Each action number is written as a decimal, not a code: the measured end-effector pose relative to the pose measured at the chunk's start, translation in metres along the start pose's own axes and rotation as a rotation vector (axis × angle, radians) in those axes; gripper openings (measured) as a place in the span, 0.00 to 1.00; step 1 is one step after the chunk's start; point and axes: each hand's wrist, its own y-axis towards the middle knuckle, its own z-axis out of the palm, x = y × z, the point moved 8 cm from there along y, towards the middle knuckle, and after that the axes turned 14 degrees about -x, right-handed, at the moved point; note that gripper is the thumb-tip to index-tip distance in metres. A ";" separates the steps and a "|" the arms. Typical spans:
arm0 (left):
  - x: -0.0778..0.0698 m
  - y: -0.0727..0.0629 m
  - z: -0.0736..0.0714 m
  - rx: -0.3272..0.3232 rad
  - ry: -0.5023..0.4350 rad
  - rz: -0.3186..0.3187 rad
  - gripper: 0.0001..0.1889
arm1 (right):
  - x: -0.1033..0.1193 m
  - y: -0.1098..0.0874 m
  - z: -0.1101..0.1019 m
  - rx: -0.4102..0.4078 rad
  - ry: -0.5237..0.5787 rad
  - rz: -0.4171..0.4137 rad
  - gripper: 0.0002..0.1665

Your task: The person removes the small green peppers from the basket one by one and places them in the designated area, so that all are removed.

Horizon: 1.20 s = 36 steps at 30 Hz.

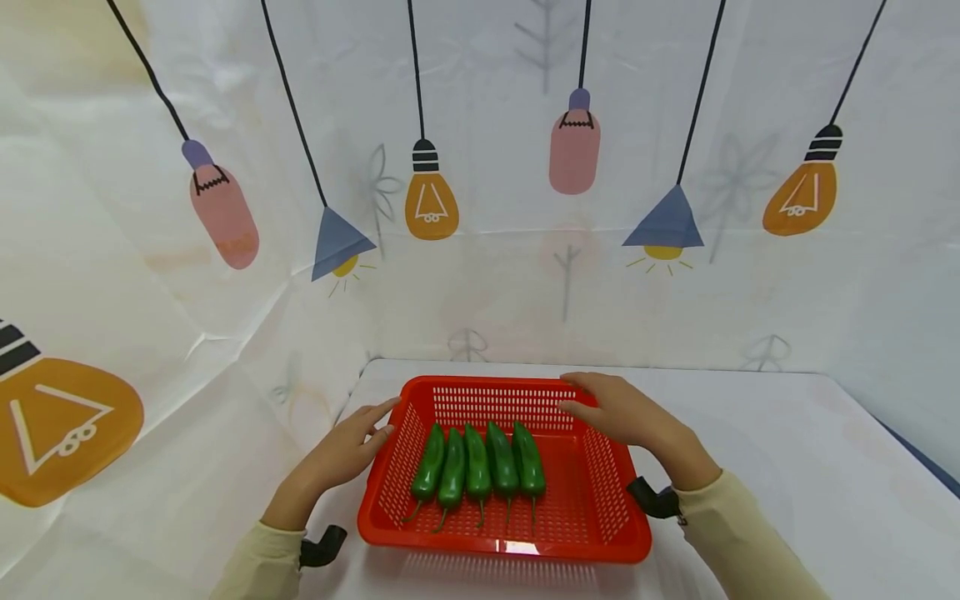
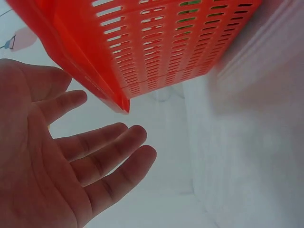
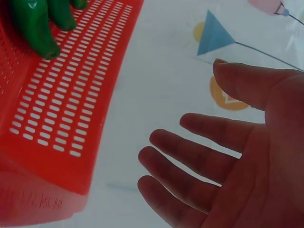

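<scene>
A red plastic basket (image 1: 592, 492) with slotted walls sits on the white table. Several green chili peppers (image 1: 477, 471) lie side by side in its left and middle part, stems toward the near rim. My left hand (image 1: 339, 450) is at the basket's left rim, fingers extended and holding nothing; in the left wrist view its palm and spread fingers (image 2: 114, 166) are beside the outer wall. Over the far right corner reaches my right hand (image 1: 626, 408), its fingers loosely straight. The right wrist view shows that hand's fingers (image 3: 190, 166) spread apart from the basket wall, with nothing in them.
A white table (image 1: 757, 467) extends to the right of the basket. Behind it and on the left hangs a pale sheet (image 1: 495, 292) printed with lamps and bulbs. Dark wrist mounts (image 1: 324, 547) show at both sleeves.
</scene>
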 end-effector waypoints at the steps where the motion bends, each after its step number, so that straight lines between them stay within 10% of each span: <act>1: 0.001 0.000 0.001 0.002 -0.007 0.001 0.26 | 0.001 0.001 0.000 0.002 0.006 0.000 0.31; 36: 0.025 -0.004 0.025 0.072 -0.253 -0.103 0.26 | 0.007 0.018 0.027 0.070 0.055 0.010 0.33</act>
